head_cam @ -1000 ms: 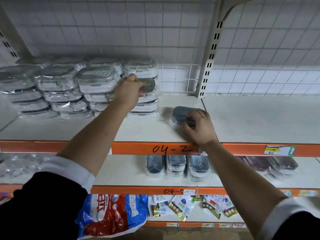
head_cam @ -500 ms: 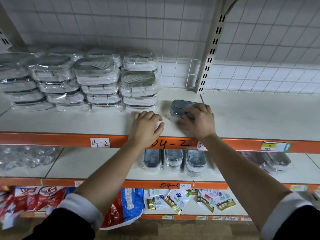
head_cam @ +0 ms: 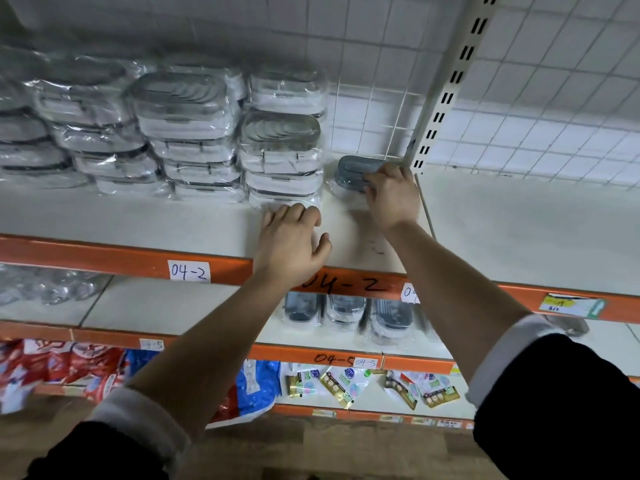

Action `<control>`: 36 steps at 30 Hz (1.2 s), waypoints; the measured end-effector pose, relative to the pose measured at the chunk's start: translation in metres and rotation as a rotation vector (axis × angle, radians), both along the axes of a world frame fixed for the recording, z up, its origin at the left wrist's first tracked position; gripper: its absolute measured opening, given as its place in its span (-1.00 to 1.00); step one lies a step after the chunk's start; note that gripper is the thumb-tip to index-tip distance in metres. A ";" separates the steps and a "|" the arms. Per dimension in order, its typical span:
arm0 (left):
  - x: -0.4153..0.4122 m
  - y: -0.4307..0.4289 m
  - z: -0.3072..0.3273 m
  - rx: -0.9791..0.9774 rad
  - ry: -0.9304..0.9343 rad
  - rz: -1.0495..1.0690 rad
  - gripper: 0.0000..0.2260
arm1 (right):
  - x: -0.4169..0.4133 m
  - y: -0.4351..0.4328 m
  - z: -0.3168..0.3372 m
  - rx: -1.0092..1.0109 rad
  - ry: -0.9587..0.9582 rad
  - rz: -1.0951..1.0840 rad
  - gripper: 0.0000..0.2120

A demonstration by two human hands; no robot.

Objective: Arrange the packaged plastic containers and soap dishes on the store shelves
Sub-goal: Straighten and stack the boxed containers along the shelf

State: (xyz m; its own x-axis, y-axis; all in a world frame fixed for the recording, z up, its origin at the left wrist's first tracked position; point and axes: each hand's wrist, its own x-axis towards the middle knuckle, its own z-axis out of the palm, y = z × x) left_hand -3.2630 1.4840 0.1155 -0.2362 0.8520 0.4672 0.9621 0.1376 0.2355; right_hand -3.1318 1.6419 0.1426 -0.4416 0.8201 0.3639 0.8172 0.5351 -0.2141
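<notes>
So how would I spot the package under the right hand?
Find the top shelf with the orange edge marked 04-2. Right of the stacked clear containers, by the slotted post, lies one wrapped soap dish. There it alone is dark grey and unstacked.

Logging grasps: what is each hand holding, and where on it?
Right hand holds the grey soap dish at its near right end; left hand holds nothing.

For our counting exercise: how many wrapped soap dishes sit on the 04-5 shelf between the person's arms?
3, in a row: left dish, middle dish, right dish. The right arm may hide more.
</notes>
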 end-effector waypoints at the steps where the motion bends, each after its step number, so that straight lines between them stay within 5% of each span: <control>1: 0.000 0.000 -0.001 0.007 0.005 0.000 -0.78 | -0.003 0.006 0.000 -0.003 -0.013 0.004 -0.71; 19: 0.000 -0.002 0.002 0.049 -0.012 0.025 -0.75 | -0.020 0.038 -0.001 -0.112 -0.085 0.094 -0.42; 29: 0.003 -0.009 0.012 -0.033 -0.099 -0.026 -0.59 | 0.019 -0.032 0.011 -0.018 0.112 0.138 -0.59; 36: 0.012 -0.059 0.003 0.231 -0.151 -0.143 -0.68 | 0.064 -0.106 -0.001 -0.006 0.252 0.204 -0.66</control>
State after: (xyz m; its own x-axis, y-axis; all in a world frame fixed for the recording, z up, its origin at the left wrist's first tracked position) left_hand -3.2509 1.4250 0.1187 -0.2029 0.7571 0.6210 0.9198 -0.0702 0.3861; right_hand -3.0680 1.5364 0.1417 -0.4939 0.7263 0.4781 0.6143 0.6805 -0.3993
